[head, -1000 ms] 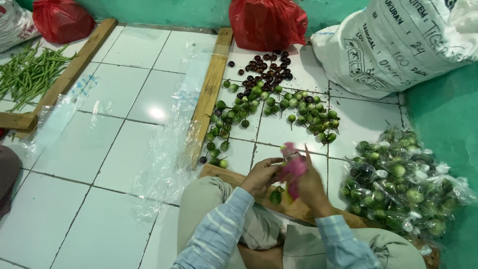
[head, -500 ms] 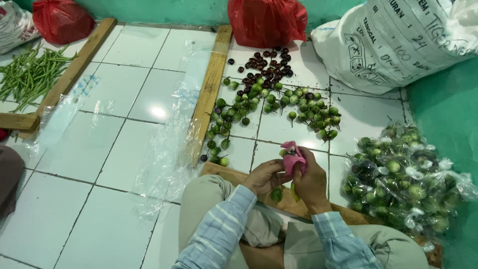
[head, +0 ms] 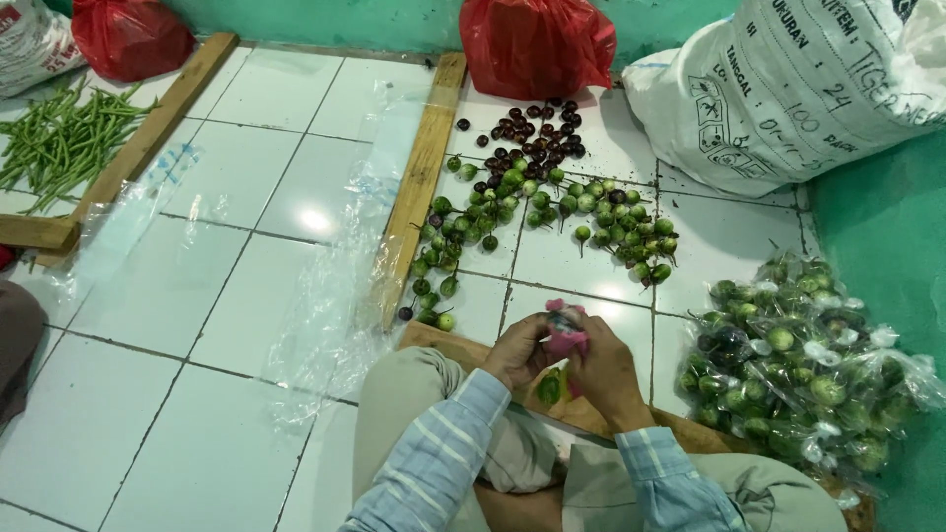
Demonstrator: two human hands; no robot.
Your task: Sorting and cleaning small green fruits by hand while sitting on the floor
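Between both hands [head: 564,357], pink tape roll [head: 566,335] and small green eggplant [head: 549,387].

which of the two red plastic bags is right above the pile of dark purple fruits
The larger red bag at top centre, just behind the dark fruits; the smaller red bag sits far left.

Loose eggplants [head: 552,212] lie on the floor [head: 197,296] beyond both hands, bagged ones [head: 798,365] to their right, beans [head: 54,143] far left.

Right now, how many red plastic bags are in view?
2: one red bag at the far left by the green beans, another red bag at the top centre, behind the loose eggplants.
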